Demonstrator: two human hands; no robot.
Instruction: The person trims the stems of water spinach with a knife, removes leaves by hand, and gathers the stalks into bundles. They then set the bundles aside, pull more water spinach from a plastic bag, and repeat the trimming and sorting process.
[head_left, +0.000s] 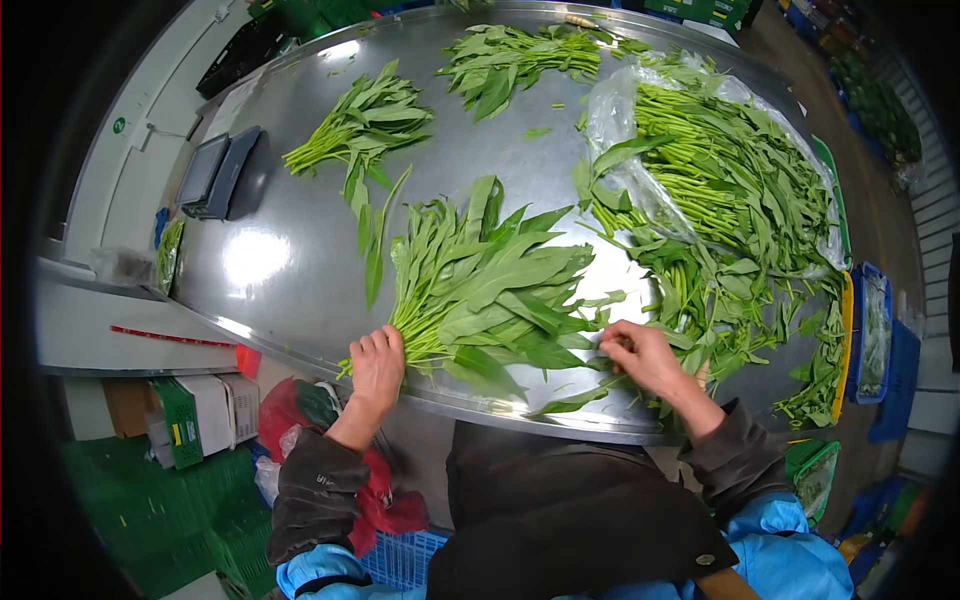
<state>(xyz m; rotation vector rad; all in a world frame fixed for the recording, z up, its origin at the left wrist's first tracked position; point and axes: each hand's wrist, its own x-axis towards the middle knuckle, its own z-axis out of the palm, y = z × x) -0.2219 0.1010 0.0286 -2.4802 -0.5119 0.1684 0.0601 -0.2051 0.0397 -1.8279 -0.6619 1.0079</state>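
My left hand [378,368] is closed round the stem ends of a large bunch of leafy greens [490,285] on the metal table [230,230]. The leaves fan out to the right from it. Right of this bunch, near the leaf tips, my right hand [636,354] has its fingers curled together; whether a small piece is between them is too small to tell. Loose leaves [575,402] lie below it at the table's front edge. A big heap of greens [730,170] rests on clear plastic [612,110] at the right.
Two smaller bunches lie farther back, one at the left [365,120] and one at the centre [520,60]. A dark device [222,172] with a screen stands at the left edge. Green crates [150,510] sit on the floor at lower left; a blue crate [872,330] is at the right.
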